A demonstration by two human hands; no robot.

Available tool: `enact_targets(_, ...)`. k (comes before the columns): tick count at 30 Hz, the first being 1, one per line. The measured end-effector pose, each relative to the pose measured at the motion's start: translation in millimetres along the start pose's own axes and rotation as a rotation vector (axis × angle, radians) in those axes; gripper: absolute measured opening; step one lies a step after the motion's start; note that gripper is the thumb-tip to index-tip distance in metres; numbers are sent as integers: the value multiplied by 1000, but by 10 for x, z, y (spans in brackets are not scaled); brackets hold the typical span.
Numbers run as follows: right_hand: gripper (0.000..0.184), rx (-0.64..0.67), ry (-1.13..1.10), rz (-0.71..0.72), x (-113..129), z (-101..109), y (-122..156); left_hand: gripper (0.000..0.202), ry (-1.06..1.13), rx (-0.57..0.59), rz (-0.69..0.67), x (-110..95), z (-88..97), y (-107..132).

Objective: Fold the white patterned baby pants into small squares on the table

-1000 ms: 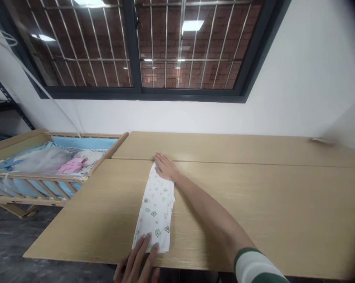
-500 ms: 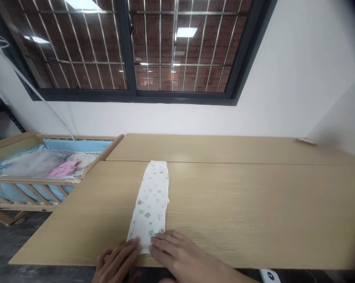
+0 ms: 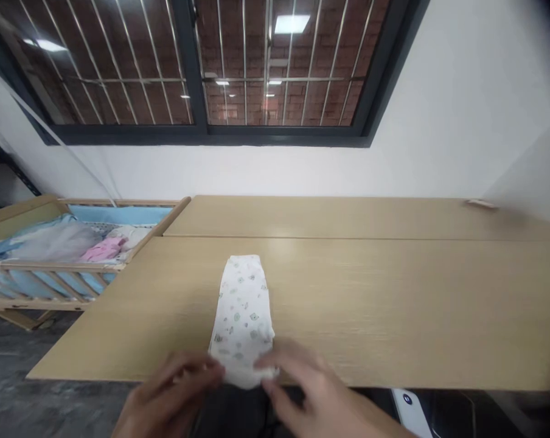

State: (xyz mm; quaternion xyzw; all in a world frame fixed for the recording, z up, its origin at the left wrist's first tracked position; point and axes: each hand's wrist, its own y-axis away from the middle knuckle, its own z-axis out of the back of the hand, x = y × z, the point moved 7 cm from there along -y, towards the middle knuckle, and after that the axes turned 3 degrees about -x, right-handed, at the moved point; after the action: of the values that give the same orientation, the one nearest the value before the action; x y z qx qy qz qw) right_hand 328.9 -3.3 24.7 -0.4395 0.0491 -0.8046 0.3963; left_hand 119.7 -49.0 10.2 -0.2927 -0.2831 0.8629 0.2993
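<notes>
A folded white baby garment (image 3: 242,304) with small green and grey prints lies lengthwise on the wooden table, its near end just over the front edge. At its near left corner, my left hand (image 3: 172,389) pinches the fabric between thumb and fingers. My right hand (image 3: 309,386), blurred by motion, has its thumb below and fingers above the near right corner, closed on the cloth. The garment's near end looks slightly raised between both hands.
The wooden table (image 3: 384,298) stretches far to the right. A wooden crib (image 3: 69,267) with blue lining, holding a pink cloth (image 3: 104,249), adjoins its left side. Under the front edge a white device (image 3: 412,410) shows. Behind is a barred window (image 3: 275,67).
The garment has moved toward me, its near end now past the table edge. My hands went from lying flat on it to gripping its near corners. The view has tilted down slightly.
</notes>
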Motion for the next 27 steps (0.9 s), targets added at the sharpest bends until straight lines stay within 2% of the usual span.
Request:
enact_targets(2, 23, -28, -28, -46, -44, 182, -313, 23, 18, -81, 52, 144, 121, -372)
enact_targets(4, 18, -87, 14, -63, -244, 284, -659, 15, 2, -119, 77, 368, 121, -766)
enact_targets(6, 15, -152, 83, -89, -577, 311, -993, 16, -12, -81, 149, 692, -19, -1127)
enact_targets(8, 16, -185, 133, -109, -960, 269, -1286, 17, -32, 10, 295, 1083, -259, -1394)
enact_targets(10, 17, -206, 174, -144, -1342, 200, -1511, 19, -77, 108, 424, 1430, -530, -1545)
enact_targets(12, 19, -196, 210, -197, -1682, 104, -1657, 21, -118, 153, 487, 1675, -766, -1610)
enact_targets(14, 20, -165, 240, -251, -1944, 1, -1728, 21, -153, 170, 519, 1835, -949, -1615)
enact_targets(16, 21, -135, 258, -281, -2105, -81, -1744, 20, -187, 183, 543, 1926, -1068, -1590)
enact_targets(19, 23, -116, 262, -287, -2149, -126, -1714, 23, -243, 174, 545, 1914, -1094, -1549)
enact_targets(21, 26, -137, 282, -261, -2023, -82, -1670, 29, -289, 144, 535, 1785, -1033, -1477)
enact_targets(24, 39, -132, 329, -92, -1543, -17, -1560, 39, -375, 116, 442, 1351, -961, -1195)
enact_targets(25, 44, -83, 332, -11, -1334, -37, -1500, 40, -440, 112, 349, 1131, -962, -1059)
enact_targets(27, 49, 112, 298, 128, -940, -166, -1332, 40, -560, 74, 204, 707, -984, -727)
